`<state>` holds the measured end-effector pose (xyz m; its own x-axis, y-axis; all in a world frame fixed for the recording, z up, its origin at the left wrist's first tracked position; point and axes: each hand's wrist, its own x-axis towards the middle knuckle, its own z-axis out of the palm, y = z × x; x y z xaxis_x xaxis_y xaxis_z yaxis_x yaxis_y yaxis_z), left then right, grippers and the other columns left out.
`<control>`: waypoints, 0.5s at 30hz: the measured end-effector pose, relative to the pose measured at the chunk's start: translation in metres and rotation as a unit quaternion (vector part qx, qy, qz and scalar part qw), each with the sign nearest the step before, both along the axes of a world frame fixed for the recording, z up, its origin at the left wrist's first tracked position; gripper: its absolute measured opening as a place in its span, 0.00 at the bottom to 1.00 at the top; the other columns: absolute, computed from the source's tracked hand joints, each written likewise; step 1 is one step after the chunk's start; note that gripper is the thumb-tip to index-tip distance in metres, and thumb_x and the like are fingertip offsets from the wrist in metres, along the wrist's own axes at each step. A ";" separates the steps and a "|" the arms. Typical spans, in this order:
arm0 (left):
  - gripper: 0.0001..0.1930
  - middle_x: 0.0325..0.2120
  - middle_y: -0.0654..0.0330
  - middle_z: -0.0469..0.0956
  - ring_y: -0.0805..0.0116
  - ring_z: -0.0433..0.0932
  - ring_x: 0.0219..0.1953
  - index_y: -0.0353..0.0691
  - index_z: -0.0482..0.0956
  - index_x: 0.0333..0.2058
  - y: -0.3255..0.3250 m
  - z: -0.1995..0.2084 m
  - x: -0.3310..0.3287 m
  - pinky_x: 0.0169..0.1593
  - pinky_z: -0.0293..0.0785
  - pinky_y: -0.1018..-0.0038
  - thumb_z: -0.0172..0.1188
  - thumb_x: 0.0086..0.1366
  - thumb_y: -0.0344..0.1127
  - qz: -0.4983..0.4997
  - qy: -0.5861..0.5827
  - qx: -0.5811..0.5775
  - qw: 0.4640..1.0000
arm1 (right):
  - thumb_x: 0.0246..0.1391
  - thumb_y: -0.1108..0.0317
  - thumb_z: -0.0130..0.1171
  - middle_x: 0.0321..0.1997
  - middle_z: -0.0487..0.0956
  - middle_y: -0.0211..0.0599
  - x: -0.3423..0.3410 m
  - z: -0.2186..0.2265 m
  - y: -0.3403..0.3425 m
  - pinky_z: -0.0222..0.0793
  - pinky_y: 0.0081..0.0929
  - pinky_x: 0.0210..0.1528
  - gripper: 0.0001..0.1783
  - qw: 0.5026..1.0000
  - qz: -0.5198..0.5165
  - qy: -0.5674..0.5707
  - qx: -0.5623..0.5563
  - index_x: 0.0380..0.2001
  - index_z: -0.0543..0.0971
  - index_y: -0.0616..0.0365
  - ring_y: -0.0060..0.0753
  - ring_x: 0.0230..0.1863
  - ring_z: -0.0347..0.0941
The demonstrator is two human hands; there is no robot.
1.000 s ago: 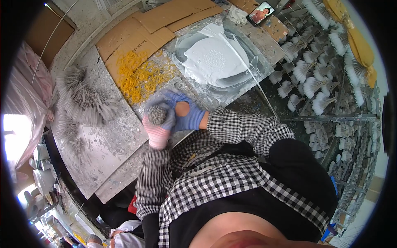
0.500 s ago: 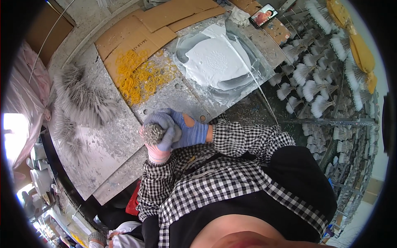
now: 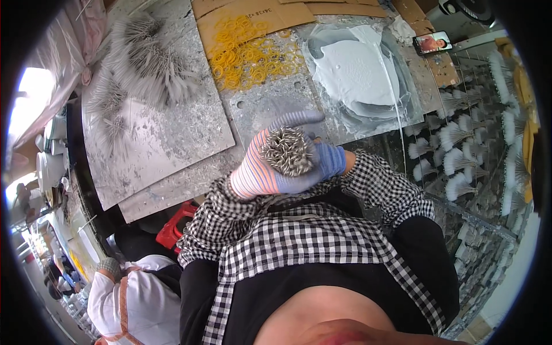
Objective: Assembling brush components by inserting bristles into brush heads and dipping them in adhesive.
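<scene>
A thick bundle of thin grey strands [image 3: 287,150] points its blunt, metallic-looking ends up toward me. My left hand [image 3: 256,169], in a striped orange, white and blue glove, curves round its left and lower sides, with a finger stretched out past the far side. At the bundle's right, my right hand [image 3: 332,160] in a blue glove closes against it; its fingers are mostly hidden. Beyond the hands, many yellow rubber bands [image 3: 253,54] lie scattered on the worktable. More grey strand bundles [image 3: 152,60] with fanned-out bristles rest at the table's left.
White paste [image 3: 362,72] fills a plastic-lined round tray, a thin rod lying across it. A phone [image 3: 432,43] stands beyond it. Racks of white-tipped brushes [image 3: 460,138] fill the right side. A red stool [image 3: 175,224] and another person in white [image 3: 138,299] are at lower left.
My view has shifted, so the table sits higher and farther right in the picture. The left hand's grip has loosened at the top, one finger straightening, and the bundle's end now faces me more fully.
</scene>
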<state>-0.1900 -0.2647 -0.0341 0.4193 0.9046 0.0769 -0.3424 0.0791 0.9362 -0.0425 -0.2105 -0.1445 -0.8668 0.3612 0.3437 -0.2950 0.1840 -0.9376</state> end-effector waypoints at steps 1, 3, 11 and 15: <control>0.40 0.42 0.63 0.82 0.75 0.78 0.50 0.36 0.70 0.58 -0.004 0.000 0.005 0.57 0.74 0.72 0.78 0.44 0.28 0.053 0.051 -0.027 0.997 | 0.43 0.48 0.72 0.67 0.69 0.43 0.007 0.006 0.004 0.58 0.41 0.72 0.45 0.994 0.027 -0.089 0.055 0.63 0.69 0.53 0.39 0.69 0.63; 0.23 0.29 0.65 0.81 0.74 0.81 0.39 0.33 0.76 0.44 -0.006 0.007 0.004 0.42 0.81 0.75 0.72 0.46 0.21 0.120 0.133 -0.017 0.984 | 0.36 0.46 0.77 0.68 0.67 0.44 0.014 0.024 0.013 0.57 0.42 0.73 0.49 0.947 0.082 -0.264 0.164 0.61 0.71 0.55 0.39 0.70 0.61; 0.18 0.30 0.57 0.82 0.60 0.83 0.33 0.42 0.80 0.35 0.032 -0.116 0.000 0.40 0.79 0.69 0.74 0.42 0.30 0.379 0.177 0.085 0.904 | 0.38 0.38 0.67 0.72 0.62 0.43 0.000 0.019 0.037 0.39 0.45 0.78 0.52 0.866 -0.231 -0.240 0.373 0.66 0.67 0.51 0.47 0.75 0.51; 0.15 0.33 0.61 0.82 0.74 0.81 0.36 0.38 0.78 0.37 0.034 -0.078 -0.003 0.41 0.79 0.75 0.69 0.50 0.21 0.347 0.218 0.274 0.870 | 0.42 0.32 0.59 0.77 0.53 0.44 0.005 0.015 0.033 0.26 0.47 0.79 0.54 0.766 -0.262 -0.346 0.475 0.69 0.63 0.52 0.50 0.79 0.38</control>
